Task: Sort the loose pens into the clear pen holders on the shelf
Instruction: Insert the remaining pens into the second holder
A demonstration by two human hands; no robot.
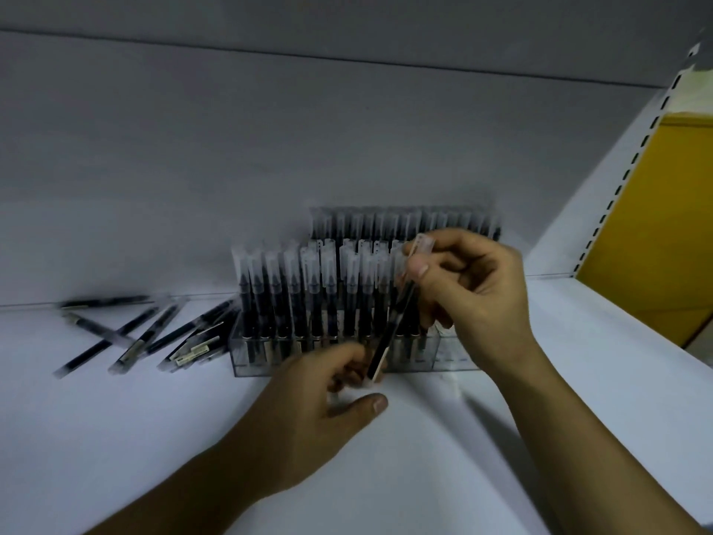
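One wide white metal shelf (501, 438) carries everything. The clear acrylic pen holder (451, 355) stands on it against the back wall. It is packed with upright black pens with frosted caps (293, 287), and a taller row (386, 222) sits behind.

Left of the holder is a loose pile of black pens (146, 334), crossed over each other and not yet sorted.

The right hand (474, 287) is above the holder's right part, pinching one black pen with a clear cap (389, 330) near the cap. The pen is tilted, with its lower end down in front of the holder. The left hand (320, 403) is just in front of the holder, fingers curled at that lower end and thumb out. It is blurred, so I can't tell if it actually grips.

Risks, as a judgement:
- **Knocking pens:** the slots look nearly full, so a tilted pen could hit neighbouring caps and tip them.
- **Missing the slot:** the pen could ride on the rim instead of going in.
- **Cap coming off:** the pinch is on the cap, so it may pull loose.
- **Shifting the holder:** a push could slide the light holder.
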